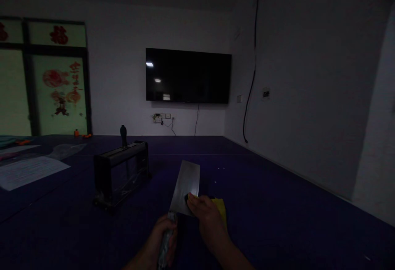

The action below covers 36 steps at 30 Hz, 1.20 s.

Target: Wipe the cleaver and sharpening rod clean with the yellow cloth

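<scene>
My left hand [166, 233] is wrapped round the handle [166, 241] of a cleaver, which looks covered in clear or pale wrapping. The cleaver's broad metal blade [187, 179] points away from me, its flat side facing up. My right hand [208, 216] is closed, with its fingertips against the lower right of the blade. It grips a yellow cloth [220, 210], part of which shows beyond the hand on the right. A small dark patch is visible at the fingertips; I cannot make out what it is.
On the dark blue tabletop [262, 220], a black frame with an upright handle [121, 167] stands to the left. Farther left lie a printed sheet [31, 171] and clear plastic [66, 150]. Small orange items [76, 133] sit at the far edge. A cable [254, 68] hangs along the right wall.
</scene>
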Tool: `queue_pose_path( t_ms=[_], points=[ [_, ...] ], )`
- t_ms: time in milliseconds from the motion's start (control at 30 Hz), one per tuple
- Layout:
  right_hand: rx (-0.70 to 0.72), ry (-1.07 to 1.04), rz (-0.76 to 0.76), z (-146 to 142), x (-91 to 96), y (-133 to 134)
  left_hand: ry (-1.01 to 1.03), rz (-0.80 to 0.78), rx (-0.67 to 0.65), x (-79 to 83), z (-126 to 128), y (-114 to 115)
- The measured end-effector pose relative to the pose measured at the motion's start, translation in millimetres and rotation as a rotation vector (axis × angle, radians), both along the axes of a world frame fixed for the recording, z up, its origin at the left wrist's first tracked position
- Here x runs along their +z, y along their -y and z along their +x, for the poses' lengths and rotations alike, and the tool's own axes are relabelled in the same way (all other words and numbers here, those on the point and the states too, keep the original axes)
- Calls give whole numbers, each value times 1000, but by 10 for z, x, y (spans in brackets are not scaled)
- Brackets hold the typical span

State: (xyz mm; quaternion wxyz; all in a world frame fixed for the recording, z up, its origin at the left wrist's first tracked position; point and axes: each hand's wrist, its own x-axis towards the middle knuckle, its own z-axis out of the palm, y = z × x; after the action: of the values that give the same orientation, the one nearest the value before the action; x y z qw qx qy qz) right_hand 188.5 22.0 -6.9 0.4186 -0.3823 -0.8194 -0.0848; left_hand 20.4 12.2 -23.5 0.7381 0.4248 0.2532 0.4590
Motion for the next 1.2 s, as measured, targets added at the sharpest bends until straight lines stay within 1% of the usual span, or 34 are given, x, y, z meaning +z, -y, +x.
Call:
queue_pose_path(
  t_ms=[233,400,533,667,800,967,1067,1200],
  points=[
    [130,24,-13,-21,41,36,49,-68,11,-27,-27,-10],
    [143,67,-10,-17,72,56,63,-151,-26,-39,-54,-22],
    [141,46,11,-15,47,34,88,-180,-33,-10,-59,-17],
    [95,19,28,-7,14,22,118,-164,-48,21,-61,2],
    [30,11,43,28,43,18,141,-149,-52,37,-62,27],
    [-65,-8,112,118,110,-24,109,-73,-70,36,-34,50],
    [-115,-48,102,190,114,-63,79,-6,-74,36,-9,68],
    [-151,-101,96,299,125,-111,24,26,-60,55,6,115]
  ],
)
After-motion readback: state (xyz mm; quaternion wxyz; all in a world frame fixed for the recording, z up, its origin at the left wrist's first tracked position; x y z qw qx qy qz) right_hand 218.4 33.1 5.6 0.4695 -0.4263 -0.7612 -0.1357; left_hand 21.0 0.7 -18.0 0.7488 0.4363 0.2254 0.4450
